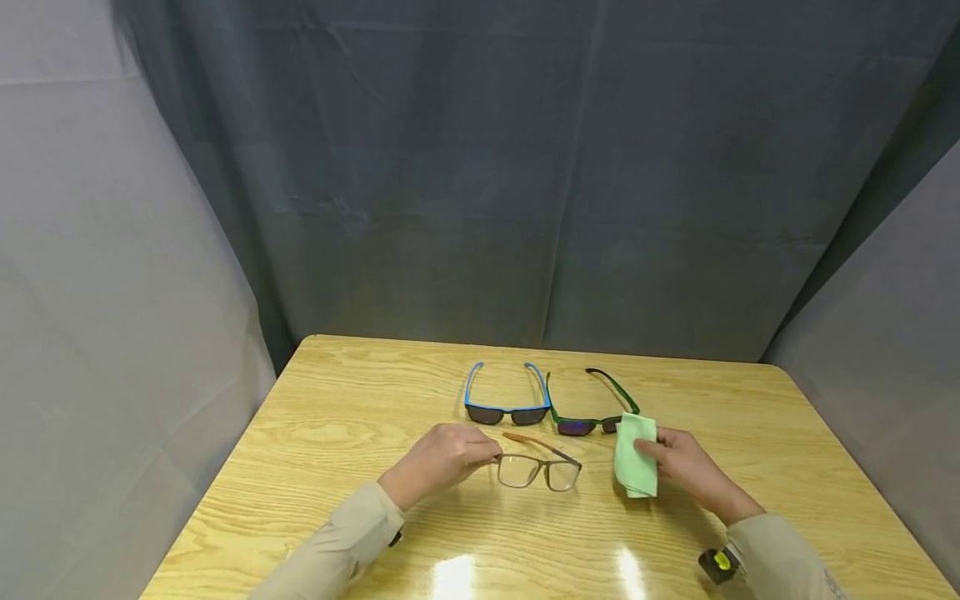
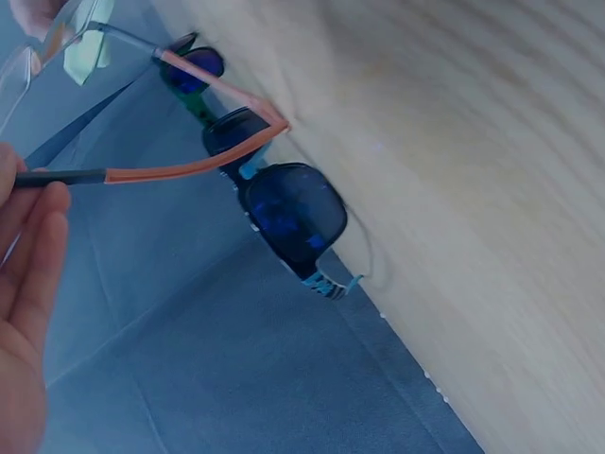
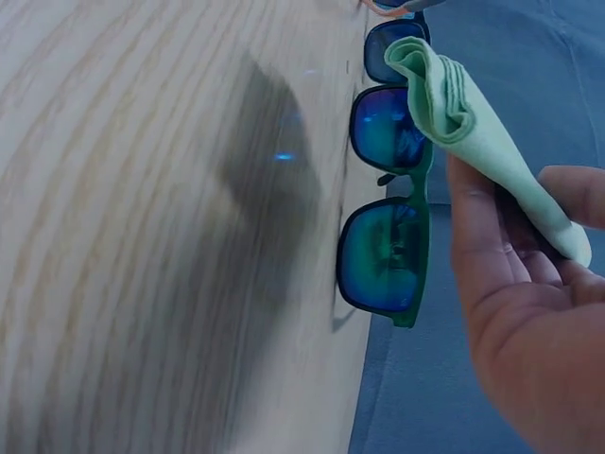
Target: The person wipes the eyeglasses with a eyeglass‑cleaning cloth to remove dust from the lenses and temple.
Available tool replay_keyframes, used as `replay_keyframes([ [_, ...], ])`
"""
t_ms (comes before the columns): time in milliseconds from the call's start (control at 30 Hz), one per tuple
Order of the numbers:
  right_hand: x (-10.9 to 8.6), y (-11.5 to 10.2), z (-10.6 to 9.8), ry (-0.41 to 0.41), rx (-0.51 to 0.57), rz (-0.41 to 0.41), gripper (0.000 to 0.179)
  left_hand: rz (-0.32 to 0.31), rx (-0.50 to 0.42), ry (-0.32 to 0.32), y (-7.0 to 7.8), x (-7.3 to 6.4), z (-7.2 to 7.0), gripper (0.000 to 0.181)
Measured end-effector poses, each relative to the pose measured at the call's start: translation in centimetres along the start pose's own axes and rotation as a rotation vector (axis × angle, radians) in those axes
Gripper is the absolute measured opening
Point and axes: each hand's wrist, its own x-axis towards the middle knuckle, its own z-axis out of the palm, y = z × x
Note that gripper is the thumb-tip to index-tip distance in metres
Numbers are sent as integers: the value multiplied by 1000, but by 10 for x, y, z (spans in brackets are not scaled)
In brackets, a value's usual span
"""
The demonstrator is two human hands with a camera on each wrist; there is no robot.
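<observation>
Wooden table point(image 1: 352, 400), clear glasses point(image 1: 542, 465) between hands point(image 1: 442, 457)

Over the table's near side, the person's left forearm point(image 1: 337, 542) and right forearm point(image 1: 780, 554) slant inward; the left hand point(image 1: 448, 457), knuckles up, pinches, while the right hand point(image 1: 692, 468) grips, thumb opposing fingers.

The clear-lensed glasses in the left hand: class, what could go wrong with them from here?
The left hand appears to grip the clear-lensed glasses by one temple only, so they might twist or slip. The blue sunglasses and green sunglasses lie just beyond, so a careless swing could knock against them.
</observation>
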Motion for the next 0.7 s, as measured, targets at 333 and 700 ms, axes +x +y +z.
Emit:
replay_keyframes([
  [333,-5,-15,2,19,22,-74,55,-121,20,135,-3,6,1,8],
  [700,-15,-35,15,131,-120,-161,45,-313,-117,212,2,7,2,10],
])
